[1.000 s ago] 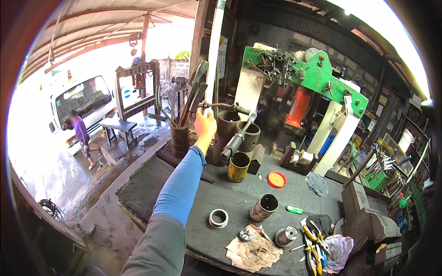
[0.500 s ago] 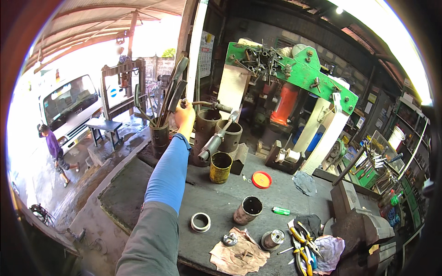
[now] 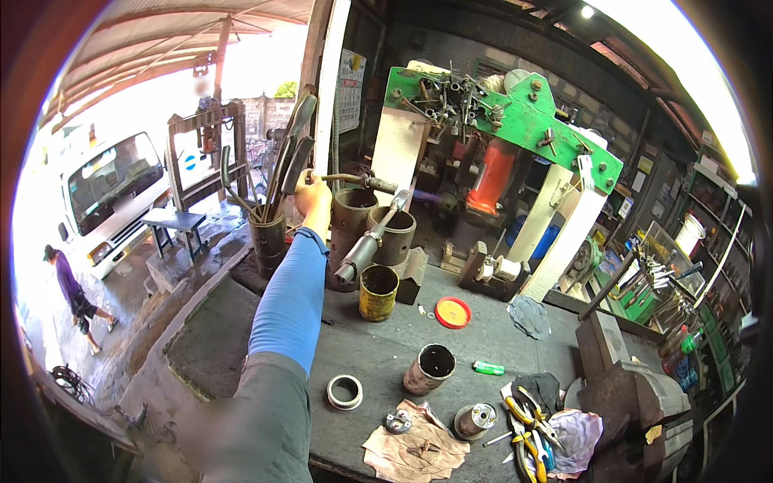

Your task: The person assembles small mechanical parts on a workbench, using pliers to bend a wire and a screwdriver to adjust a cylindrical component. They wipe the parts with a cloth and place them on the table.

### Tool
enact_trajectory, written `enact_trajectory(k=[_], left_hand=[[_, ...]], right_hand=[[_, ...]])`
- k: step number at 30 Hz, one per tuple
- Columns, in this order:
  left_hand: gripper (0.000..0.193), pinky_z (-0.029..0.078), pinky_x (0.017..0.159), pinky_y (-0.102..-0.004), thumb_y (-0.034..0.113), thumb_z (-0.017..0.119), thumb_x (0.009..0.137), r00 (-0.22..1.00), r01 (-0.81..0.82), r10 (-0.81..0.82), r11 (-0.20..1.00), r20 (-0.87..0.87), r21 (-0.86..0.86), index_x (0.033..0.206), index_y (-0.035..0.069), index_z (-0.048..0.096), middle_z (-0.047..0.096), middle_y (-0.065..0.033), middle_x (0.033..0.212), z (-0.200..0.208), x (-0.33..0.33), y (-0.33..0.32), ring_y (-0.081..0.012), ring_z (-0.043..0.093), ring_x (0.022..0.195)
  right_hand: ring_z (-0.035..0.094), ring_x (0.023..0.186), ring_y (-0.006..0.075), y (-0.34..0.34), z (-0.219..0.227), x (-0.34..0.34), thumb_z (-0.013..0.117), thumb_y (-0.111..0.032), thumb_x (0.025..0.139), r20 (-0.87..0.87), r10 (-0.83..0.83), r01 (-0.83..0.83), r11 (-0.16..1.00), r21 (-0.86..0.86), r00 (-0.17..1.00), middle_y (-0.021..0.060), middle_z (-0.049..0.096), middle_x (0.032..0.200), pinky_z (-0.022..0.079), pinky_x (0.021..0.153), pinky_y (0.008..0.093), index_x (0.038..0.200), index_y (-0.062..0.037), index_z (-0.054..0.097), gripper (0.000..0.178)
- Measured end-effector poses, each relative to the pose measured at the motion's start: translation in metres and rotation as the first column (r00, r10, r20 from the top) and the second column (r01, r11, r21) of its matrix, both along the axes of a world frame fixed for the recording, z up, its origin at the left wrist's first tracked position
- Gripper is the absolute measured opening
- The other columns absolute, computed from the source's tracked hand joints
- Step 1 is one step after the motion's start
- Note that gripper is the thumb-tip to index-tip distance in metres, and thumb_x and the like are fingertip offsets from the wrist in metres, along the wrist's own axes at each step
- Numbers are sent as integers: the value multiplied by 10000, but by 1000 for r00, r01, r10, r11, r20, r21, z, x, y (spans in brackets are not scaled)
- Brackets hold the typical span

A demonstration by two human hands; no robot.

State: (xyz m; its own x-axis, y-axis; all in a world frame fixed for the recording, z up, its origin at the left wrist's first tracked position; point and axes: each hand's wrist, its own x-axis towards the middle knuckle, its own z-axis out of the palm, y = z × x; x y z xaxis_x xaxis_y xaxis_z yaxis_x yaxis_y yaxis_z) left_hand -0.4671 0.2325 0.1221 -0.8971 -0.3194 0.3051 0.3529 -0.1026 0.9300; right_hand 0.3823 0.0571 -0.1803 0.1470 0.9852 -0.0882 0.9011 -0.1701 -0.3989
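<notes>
The left hand (image 3: pixel 312 197) is still gripping the bent metal rod (image 3: pixel 348 178) over the dark cylinder (image 3: pixel 346 229) on the desk (image 3: pixel 483 334), the right hand is staying unseen, and mainly the view is shifting, so the rod is apparently keeping its place.

Daylight glares left and upper right; edges bend.

Left of a bar (image 3: pixel 342 176), tools (image 3: pixel 302 119) stand in a tube (image 3: pixel 267 245); behind a can (image 3: pixel 378 304) on the desk (image 3: pixel 346 350) stand pipes (image 3: pixel 348 224).
</notes>
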Motion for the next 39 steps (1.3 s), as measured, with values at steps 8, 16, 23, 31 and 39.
enact_trajectory(k=[8, 16, 23, 31, 39], left_hand=[[527, 607, 937, -460, 351, 730, 1045, 999, 1, -1, 1000, -43, -3, 1437, 3, 676, 803, -254, 1177, -8, 0, 3, -353, 803, 1065], [704, 526, 1062, -499, 379, 651, 1087, 984, 112, -157, 917, -88, -384, 1625, -35, 462, 740, -275, 1309, -10, 66, -43, -416, 701, 1252], [454, 575, 787, -274, 330, 587, 1166, 742, 664, -667, 717, 68, -210, 1466, -7, 636, 751, -74, 1145, -2, 143, -141, -131, 721, 910], [599, 635, 603, -310, 567, 616, 1115, 367, 930, -892, 356, 264, -89, 1376, 29, 616, 707, -81, 1038, 56, 259, -175, -170, 713, 708], [382, 582, 661, -352, 295, 679, 1076, 706, 641, -698, 560, 117, -524, 1312, 1, 737, 732, -101, 838, 39, 253, -162, -210, 710, 715]], right_hand=[[740, 908, 518, -3, 1, 1, 669, -480, 949, 26, 6, -7, 999, 32, 1000, 257, 785, 953, 565, 805, 614, 1028, -91, 778, 411], [745, 880, 509, 0, -4, 7, 652, -487, 950, 21, 5, -5, 1000, 6, 1000, 236, 792, 937, 568, 793, 614, 999, -104, 758, 400], [751, 891, 484, -3, -4, 10, 653, -520, 944, -7, -15, 15, 999, -28, 1000, 191, 799, 937, 570, 805, 614, 994, -151, 767, 389], [759, 890, 467, -5, -16, 26, 675, -549, 935, -21, -3, 3, 1000, 2, 1000, 175, 806, 929, 580, 801, 601, 978, -173, 781, 393], [759, 891, 469, -4, -19, 26, 673, -545, 925, -38, -11, 13, 999, 32, 999, 181, 806, 932, 580, 810, 606, 988, -179, 787, 389]])
